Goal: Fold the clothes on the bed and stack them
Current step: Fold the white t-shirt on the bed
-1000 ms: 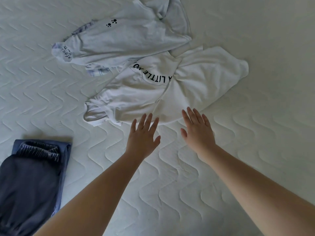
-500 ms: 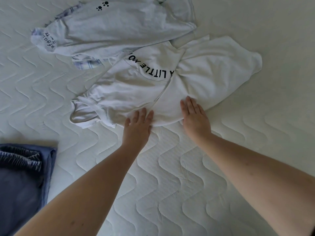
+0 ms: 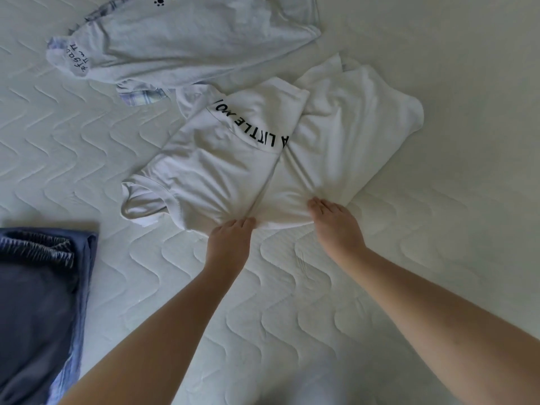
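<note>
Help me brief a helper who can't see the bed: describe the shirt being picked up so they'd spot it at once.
On the quilted white mattress, look at the middle, just beyond the folded dark blue clothes at the near left. The white shirt lies crumpled there, its near edge gripped by the left hand and right hand. Unlike the pale blue shirt behind it, it carries large curved black lettering.

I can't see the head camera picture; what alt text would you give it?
Two bare hands, the left hand and the right hand, pinch the near edge of a crumpled white T-shirt with black lettering on a quilted white mattress. A pale blue garment lies beyond it, and folded dark blue clothes sit at the near left.
</note>
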Demonstrator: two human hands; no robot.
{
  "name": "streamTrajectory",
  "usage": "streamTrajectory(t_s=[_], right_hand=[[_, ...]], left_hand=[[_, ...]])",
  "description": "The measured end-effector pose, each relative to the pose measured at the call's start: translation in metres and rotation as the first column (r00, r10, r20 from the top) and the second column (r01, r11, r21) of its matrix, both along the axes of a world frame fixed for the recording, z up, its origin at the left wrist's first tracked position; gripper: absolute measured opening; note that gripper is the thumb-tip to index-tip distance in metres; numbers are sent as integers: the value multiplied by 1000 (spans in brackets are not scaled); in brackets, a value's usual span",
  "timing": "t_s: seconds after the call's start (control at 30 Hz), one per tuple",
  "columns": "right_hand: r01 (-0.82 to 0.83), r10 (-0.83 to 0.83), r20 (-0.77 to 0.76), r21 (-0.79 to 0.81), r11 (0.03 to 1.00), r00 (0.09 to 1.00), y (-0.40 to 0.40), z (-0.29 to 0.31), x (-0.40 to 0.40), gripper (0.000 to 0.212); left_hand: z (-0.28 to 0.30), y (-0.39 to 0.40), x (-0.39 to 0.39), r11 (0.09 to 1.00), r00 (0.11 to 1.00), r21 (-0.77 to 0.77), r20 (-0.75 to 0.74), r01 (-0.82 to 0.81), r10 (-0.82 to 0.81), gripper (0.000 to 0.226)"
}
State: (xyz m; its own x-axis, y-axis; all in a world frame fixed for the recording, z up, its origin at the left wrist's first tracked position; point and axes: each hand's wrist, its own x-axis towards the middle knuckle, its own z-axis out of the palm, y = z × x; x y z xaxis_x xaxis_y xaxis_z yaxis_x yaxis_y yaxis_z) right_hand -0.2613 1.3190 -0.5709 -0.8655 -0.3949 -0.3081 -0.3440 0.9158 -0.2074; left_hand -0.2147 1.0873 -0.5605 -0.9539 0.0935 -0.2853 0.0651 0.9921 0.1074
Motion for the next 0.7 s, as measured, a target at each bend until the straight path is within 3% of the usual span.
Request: streamTrajectory(t_s=[0.23,0.37,0.53,0.7], right_hand=[[62,-57,140,-27,998,988,32,14,98,54],[11,-2,169,-50,999,986,45,29,147,54],[-18,37,202,-95,995,979,62,21,168,47],[-44,61,240,-76,996,969,78,13,147,53]], left_hand=[[12,41,88,995,976,-68,210,70,-54,28],[15,57,119,993,928,-45,362,112,-88,25],[22,62,110,976,841,33,503,214,-201,43],[28,72,54,969,889,128,386,212,-245,42]])
